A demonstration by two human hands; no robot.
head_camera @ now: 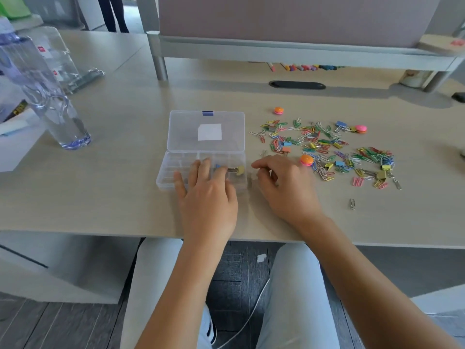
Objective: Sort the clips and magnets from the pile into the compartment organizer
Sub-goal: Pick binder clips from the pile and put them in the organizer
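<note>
Clear plastic bottle (47,96) stands left of organizer (201,170); left hand (206,197) flat on it, right hand's (284,187) fingers curled, contents unclear.

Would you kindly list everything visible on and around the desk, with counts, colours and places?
compartment organizer: one, clear, lid open, desk centre
binder clips in organizer: at least two, yellow and blue, a right-side compartment
pile of clips: many, mixed colours, right of organizer
round magnets: three, orange-pink, in and beside the pile
water bottle: one, clear, desk left
left hand: fingers spread flat over organizer
right hand: fingers curled, beside organizer; what it holds is hidden
</note>
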